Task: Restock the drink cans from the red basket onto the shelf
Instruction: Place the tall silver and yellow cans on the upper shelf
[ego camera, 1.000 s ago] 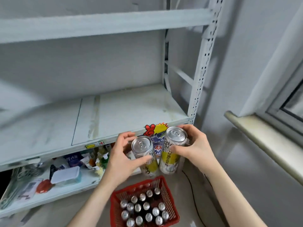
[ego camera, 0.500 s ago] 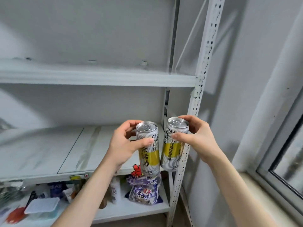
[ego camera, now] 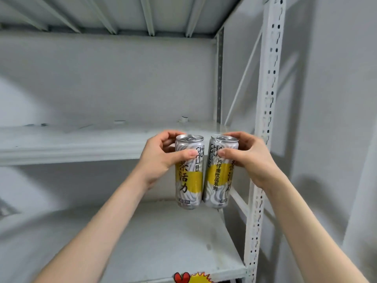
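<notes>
My left hand (ego camera: 161,158) grips one tall silver-yellow metal drink can (ego camera: 189,174), right hand (ego camera: 251,160) grips a 2nd can (ego camera: 219,176), both nr front edge of grey steel shelf (ego camera: 81,144). No cans placed yet.

The middle shelf (ego camera: 81,139) is a pale grey metal board with a folded front lip. At its back edge, toward the right corner, sits a small white piece (ego camera: 183,119), too small to identify; a few dark specks (ego camera: 42,125) lie along the same edge further left. The lower shelf (ego camera: 163,242) shows a dull, scuffed surface, with a red and yellow sticker (ego camera: 193,278) at its front edge near the right corner. The top shelf (ego camera: 122,13) shows its ribbed underside. All three meet a perforated upright (ego camera: 265,119) at the front right corner, with a thin diagonal brace (ego camera: 242,78) behind it.
</notes>
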`<action>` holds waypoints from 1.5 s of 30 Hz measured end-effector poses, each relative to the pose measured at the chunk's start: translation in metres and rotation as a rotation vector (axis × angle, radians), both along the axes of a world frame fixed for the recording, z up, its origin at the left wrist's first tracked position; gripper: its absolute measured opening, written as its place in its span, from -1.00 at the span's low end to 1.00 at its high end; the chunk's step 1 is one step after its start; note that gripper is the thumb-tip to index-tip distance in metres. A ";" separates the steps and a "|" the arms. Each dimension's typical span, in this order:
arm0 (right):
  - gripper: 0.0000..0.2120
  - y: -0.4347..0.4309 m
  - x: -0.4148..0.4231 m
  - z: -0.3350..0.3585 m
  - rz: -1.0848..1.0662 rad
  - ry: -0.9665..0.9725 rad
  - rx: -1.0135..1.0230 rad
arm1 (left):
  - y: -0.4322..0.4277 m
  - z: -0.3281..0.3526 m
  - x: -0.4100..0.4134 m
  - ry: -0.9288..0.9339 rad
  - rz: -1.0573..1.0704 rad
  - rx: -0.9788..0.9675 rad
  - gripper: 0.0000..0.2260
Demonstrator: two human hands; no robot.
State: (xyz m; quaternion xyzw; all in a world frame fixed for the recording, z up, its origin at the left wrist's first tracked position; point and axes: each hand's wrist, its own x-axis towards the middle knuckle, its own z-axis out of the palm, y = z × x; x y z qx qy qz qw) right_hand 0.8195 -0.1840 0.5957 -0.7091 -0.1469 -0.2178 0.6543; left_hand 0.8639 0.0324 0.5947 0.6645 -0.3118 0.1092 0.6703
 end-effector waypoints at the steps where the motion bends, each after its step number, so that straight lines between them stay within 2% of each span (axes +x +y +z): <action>1: -0.44 -0.002 0.009 0.010 -0.001 -0.002 -0.009 | -0.002 0.011 0.008 -0.001 -0.010 -0.005 -0.45; 3: -0.44 -0.006 0.029 0.030 -0.002 -0.010 -0.007 | -0.007 0.032 0.025 0.008 -0.026 -0.021 -0.52; 9: -0.72 -0.024 0.103 0.088 -0.008 -0.060 0.018 | -0.020 0.089 0.093 -0.020 0.008 -0.022 -0.57; 14: -0.67 -0.033 0.167 0.124 -0.023 -0.068 -0.021 | -0.035 0.121 0.156 -0.023 0.051 -0.011 -0.69; 19: -0.53 -0.041 0.230 0.144 -0.044 -0.025 -0.050 | -0.047 0.136 0.221 0.008 0.080 0.006 -0.64; 30: -0.63 -0.059 0.336 0.160 -0.107 0.066 -0.096 | -0.063 0.144 0.336 0.091 0.156 0.077 -0.55; 34: -0.54 -0.059 0.365 0.157 -0.112 0.107 -0.133 | -0.067 0.142 0.365 0.110 0.177 0.087 -0.54; 39: -0.67 -0.054 0.385 0.143 -0.105 0.121 -0.150 | -0.068 0.128 0.386 0.134 0.184 0.096 -0.53; 45: -0.59 -0.050 0.397 0.131 -0.090 0.106 -0.183 | -0.066 0.119 0.389 0.146 0.206 0.104 -0.55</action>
